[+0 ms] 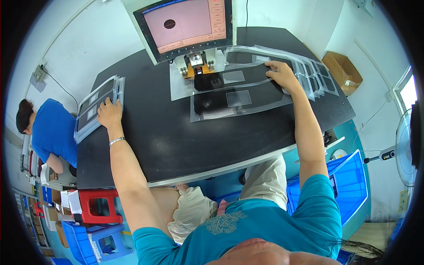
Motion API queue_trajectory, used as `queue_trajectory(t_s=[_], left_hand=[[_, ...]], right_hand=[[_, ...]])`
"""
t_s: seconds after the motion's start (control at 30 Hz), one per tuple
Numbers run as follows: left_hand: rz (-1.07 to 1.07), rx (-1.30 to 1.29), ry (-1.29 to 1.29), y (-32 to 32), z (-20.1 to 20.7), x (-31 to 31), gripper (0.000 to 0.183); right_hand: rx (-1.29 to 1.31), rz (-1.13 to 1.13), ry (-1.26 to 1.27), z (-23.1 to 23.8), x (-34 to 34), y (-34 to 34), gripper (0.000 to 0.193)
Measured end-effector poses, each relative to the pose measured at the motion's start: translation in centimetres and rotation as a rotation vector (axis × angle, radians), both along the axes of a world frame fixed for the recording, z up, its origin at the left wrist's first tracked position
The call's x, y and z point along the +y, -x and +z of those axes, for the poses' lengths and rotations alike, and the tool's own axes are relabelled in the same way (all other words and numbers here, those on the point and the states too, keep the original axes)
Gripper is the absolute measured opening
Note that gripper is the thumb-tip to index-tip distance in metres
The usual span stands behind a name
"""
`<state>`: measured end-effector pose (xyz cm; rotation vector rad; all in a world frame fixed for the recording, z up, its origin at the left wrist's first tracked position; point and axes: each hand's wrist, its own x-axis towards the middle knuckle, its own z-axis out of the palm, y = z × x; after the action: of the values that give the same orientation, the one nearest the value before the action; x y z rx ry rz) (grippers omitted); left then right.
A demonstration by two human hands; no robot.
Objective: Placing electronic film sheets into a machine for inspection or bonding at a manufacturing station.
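My left hand (109, 113) lies with its fingers spread on a stack of clear plastic sheets (98, 100) at the table's left edge. The sheets carry pale rectangular windows. On the right, my right hand (282, 76) pinches the edge of a clear plastic sheet (240, 102), fingers closed on it. This sheet has pale rectangles and lies under the machine's front. More clear sheets (316, 79) are fanned out beyond my right hand, partly overlapping it. Straight ahead is a machine head (196, 62) with an orange bracket, over a white plate (179, 88).
A monitor (185, 24) showing a dark circle stands above the machine head. The black table (176, 145) spans the middle. A person in a blue shirt (55, 128) bends at the left. A cardboard box (342, 73), a blue crate (349, 190) and a fan (405, 145) are at the right.
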<state>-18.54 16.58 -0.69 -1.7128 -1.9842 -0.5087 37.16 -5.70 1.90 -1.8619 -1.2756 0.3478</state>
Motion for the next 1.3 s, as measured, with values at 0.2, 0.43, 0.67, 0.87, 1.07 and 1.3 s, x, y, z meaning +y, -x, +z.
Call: queue_trajectory(t_s=[0.2, 0.43, 0.67, 0.87, 1.07, 1.3], left_hand=[[0.027, -0.029, 0.002, -0.5, 0.5, -0.1, 0.041], [-0.025, -0.047, -0.069, 0.2, 1.0, -0.4, 0.041], [-0.045, -0.077, -0.021, -0.1, 1.6, -0.8, 0.033], [-0.082, 0.009, 0.028, 0.6, 1.0, -0.5, 0.037], [-0.143, -0.04, 0.049, 1.1, 0.4, -0.1, 0.042], [-0.121, -0.091, 0.141, 0.7, 1.7, -0.6, 0.043]], right_hand=[[0.051, 0.031, -0.049, 0.2, -0.4, 0.5, 0.048], [-0.05, -0.031, -0.05, 0.5, -0.2, 0.2, 0.051], [-0.217, -0.173, -0.121, -0.1, 0.3, 0.6, 0.05], [-0.241, -0.189, -0.095, -0.2, 0.4, 0.6, 0.05], [-0.238, -0.189, -0.063, -0.3, 0.5, 0.6, 0.05], [-0.215, -0.15, -0.104, -0.3, 0.2, 0.4, 0.051]])
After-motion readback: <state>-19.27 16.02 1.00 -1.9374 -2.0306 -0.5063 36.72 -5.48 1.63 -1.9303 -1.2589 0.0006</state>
